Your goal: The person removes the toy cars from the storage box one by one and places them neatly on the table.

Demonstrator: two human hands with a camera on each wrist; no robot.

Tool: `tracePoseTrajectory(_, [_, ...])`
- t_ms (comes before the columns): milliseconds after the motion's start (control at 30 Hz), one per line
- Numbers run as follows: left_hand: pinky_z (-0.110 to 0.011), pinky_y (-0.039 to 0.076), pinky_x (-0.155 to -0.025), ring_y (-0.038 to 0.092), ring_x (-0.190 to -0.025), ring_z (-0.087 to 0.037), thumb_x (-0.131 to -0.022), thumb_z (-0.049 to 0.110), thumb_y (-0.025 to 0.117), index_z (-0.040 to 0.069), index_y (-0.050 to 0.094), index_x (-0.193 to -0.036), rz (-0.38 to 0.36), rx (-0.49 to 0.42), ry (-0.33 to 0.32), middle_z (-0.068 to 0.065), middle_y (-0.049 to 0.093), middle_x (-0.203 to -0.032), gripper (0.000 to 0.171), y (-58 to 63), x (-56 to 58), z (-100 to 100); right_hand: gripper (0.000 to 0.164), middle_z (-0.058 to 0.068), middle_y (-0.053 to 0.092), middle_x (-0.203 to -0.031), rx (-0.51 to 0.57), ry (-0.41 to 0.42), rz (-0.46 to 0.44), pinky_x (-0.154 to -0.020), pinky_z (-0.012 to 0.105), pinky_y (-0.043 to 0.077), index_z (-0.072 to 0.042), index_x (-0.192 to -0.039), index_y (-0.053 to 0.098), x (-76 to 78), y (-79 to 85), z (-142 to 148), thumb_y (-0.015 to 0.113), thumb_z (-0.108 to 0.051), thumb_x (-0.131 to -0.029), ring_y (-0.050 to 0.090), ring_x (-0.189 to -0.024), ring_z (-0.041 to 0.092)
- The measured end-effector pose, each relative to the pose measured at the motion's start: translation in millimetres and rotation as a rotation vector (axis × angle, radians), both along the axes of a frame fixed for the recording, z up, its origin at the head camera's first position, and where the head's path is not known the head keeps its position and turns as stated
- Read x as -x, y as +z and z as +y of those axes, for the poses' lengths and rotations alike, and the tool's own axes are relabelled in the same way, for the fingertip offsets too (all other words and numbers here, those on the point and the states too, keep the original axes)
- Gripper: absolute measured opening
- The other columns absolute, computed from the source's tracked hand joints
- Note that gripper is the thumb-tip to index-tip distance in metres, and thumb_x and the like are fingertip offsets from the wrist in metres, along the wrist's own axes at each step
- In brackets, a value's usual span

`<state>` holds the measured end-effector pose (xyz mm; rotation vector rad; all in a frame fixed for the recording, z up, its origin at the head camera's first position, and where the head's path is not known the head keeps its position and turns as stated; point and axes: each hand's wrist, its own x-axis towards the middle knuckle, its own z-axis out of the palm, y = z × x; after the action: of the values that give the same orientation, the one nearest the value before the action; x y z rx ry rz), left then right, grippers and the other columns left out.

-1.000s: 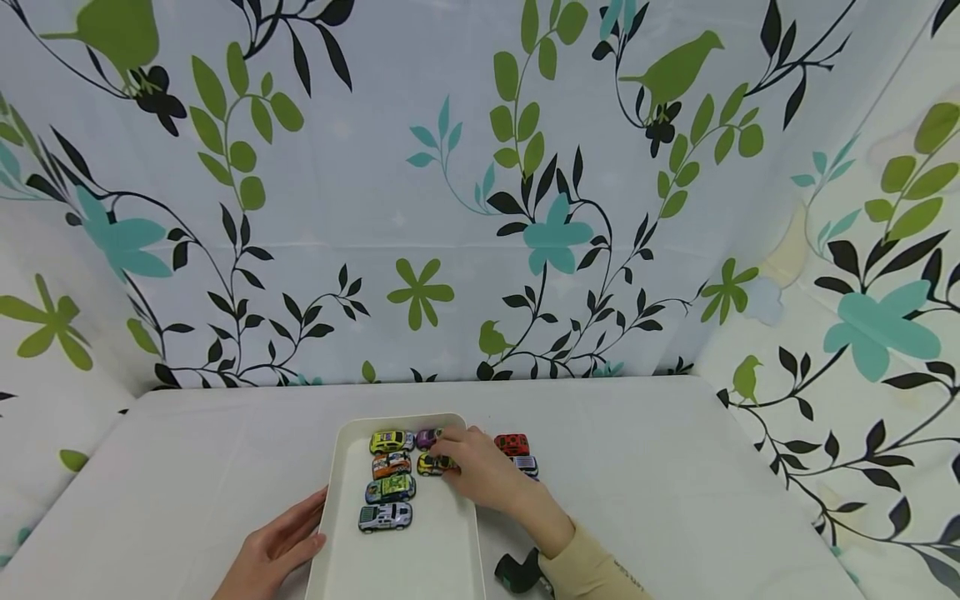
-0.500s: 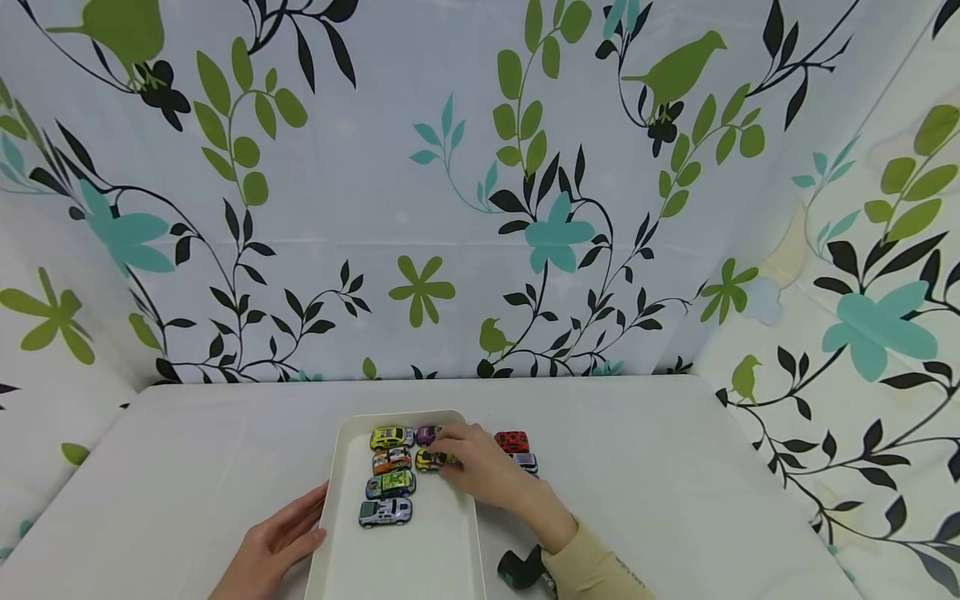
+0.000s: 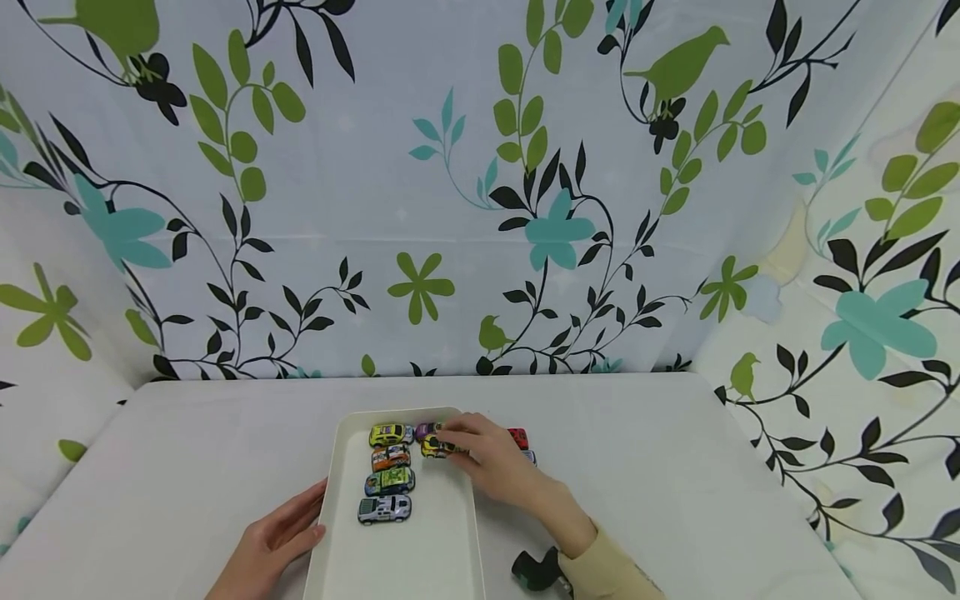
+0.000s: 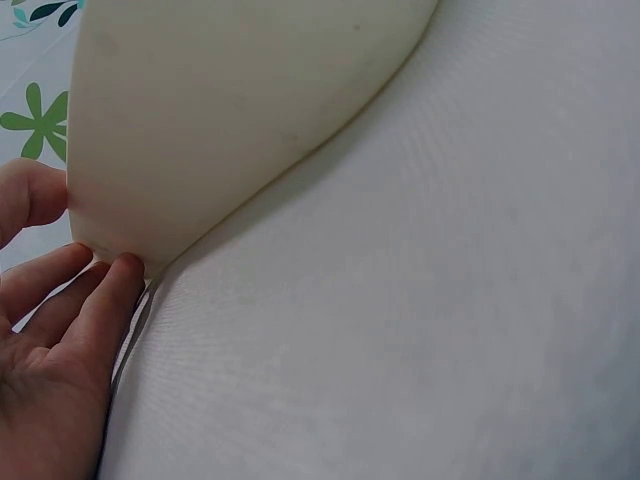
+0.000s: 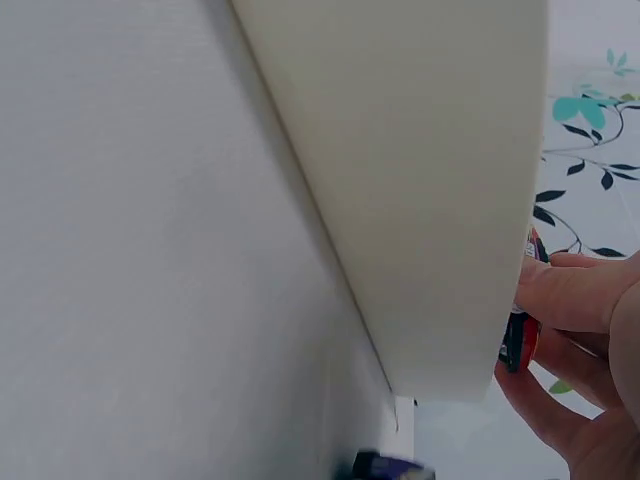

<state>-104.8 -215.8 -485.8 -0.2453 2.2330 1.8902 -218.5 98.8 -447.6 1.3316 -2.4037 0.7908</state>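
In the head view, my right hand [image 3: 491, 462] pinches a yellow toy car [image 3: 437, 447] over the back right of a white tray [image 3: 397, 567]. Its fingers partly cover the car and a purple toy car [image 3: 424, 430] just behind it. A column of toy cars stands along the left: yellow [image 3: 390, 434], orange [image 3: 391, 457], green [image 3: 389, 481] and silver [image 3: 384, 509]. The right wrist view shows the held car only partly, past the tray's wall [image 5: 430, 200]. My left hand [image 3: 272, 537] rests its fingers against the tray's left outer wall [image 4: 220, 110].
A red toy car [image 3: 518, 437] and another car [image 3: 530, 457], mostly hidden behind my right hand, lie on the white table [image 3: 637, 467] right of the tray. A black device [image 3: 536, 570] sits by my right sleeve. Patterned cloth [image 3: 337, 208] walls the back and sides.
My right hand has shifted slightly back and to the right, and the yellow car has moved with it toward the purple one. My left hand stays at the tray's side.
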Motion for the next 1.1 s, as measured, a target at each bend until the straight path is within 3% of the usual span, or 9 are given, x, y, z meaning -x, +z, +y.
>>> tracePoseTrajectory(467, [-0.033,0.056,-0.097,0.041,-0.141,-0.033,-0.096,0.029,0.068,0.004,0.036,-0.153,-0.024,0.012,0.002,-0.02,0.036,-0.158,0.071,0.6,0.2,0.4,0.03,0.007,0.065,-0.119,0.106,-0.04,-0.053,-0.091,0.026,0.057,-0.006,-0.118,0.071,0.6,-4.6,39.3,0.073,0.001,-0.088,0.062,-0.111,0.02])
tracePoseTrajectory(667, [-0.033,0.056,-0.097,0.038,-0.143,-0.036,-0.095,0.03,0.068,0.003,0.035,-0.154,-0.03,0.017,0.006,-0.02,0.035,-0.158,0.072,0.6,1.0,1.0,0.032,0.004,0.068,-0.116,0.131,-0.118,-0.104,-0.085,0.029,0.058,-0.007,-0.115,0.072,8.1,-3.2,55.4,0.077,0.0,-0.084,0.065,-0.104,0.018])
tracePoseTrajectory(800, [-0.033,0.056,-0.096,0.037,-0.143,-0.038,-0.095,0.03,0.068,0.003,0.035,-0.154,-0.028,0.022,0.004,-0.021,0.035,-0.158,0.072,0.7,1.3,1.4,0.033,0.002,0.07,-0.113,0.153,-0.177,-0.166,-0.091,0.034,0.058,-0.006,-0.114,0.072,16.0,-4.7,67.8,0.078,0.001,-0.082,0.067,-0.104,0.018])
tracePoseTrajectory(1100, [-0.032,0.056,-0.097,0.037,-0.143,-0.037,-0.095,0.03,0.069,0.002,0.036,-0.153,-0.025,0.029,0.008,-0.021,0.036,-0.158,0.072,1.1,0.7,1.8,0.033,0.003,0.072,-0.109,0.25,-0.275,-0.309,-0.088,0.036,0.06,-0.002,-0.111,0.073,32.3,-12.1,98.4,0.077,0.007,-0.08,0.069,-0.1,0.021])
